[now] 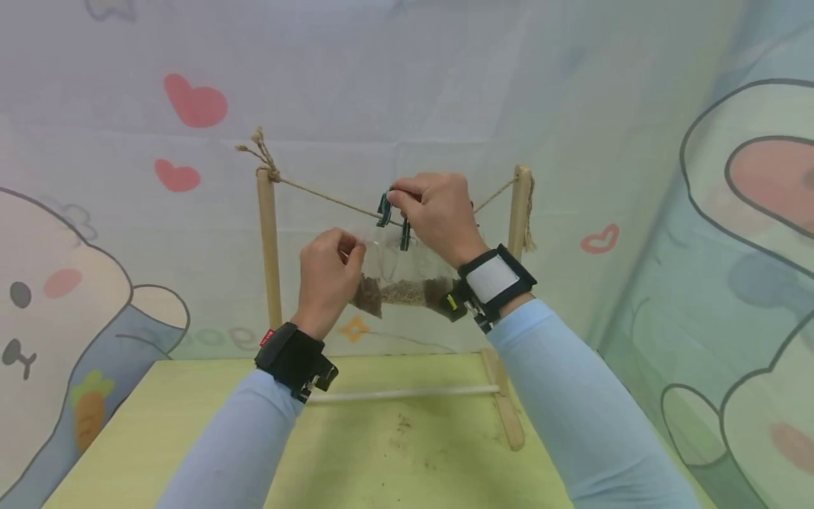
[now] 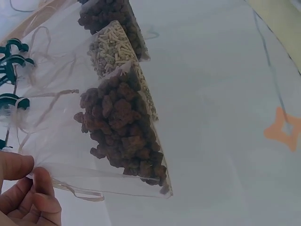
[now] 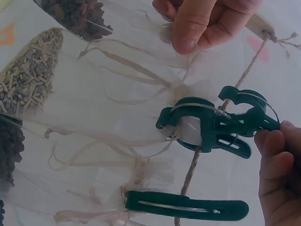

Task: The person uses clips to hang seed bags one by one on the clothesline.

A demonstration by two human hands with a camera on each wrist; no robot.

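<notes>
My left hand (image 1: 331, 272) pinches the top edge of a sheer drawstring bag (image 2: 113, 181) holding reddish-brown stones (image 2: 122, 122). Higher up, my right hand (image 1: 439, 212) pinches the handle end of a green spring clip (image 3: 249, 112), whose jaws are right at the twine (image 1: 327, 198). Beside it, another green clip (image 3: 190, 117) sits on the twine at a bag's top. A further green clip (image 3: 188, 205) lies across the twine lower in the right wrist view. Next to the stone bag hang a bag of pale pellets (image 2: 115, 52) and one of dark stones (image 2: 110, 19).
Two wooden posts, left (image 1: 269, 247) and right (image 1: 520, 212), carry the sagging twine. A white rod (image 1: 407, 394) meets a wooden foot (image 1: 505, 410) on the yellow-green table (image 1: 407, 474). Behind hangs a cartoon-printed cloth (image 1: 394, 85).
</notes>
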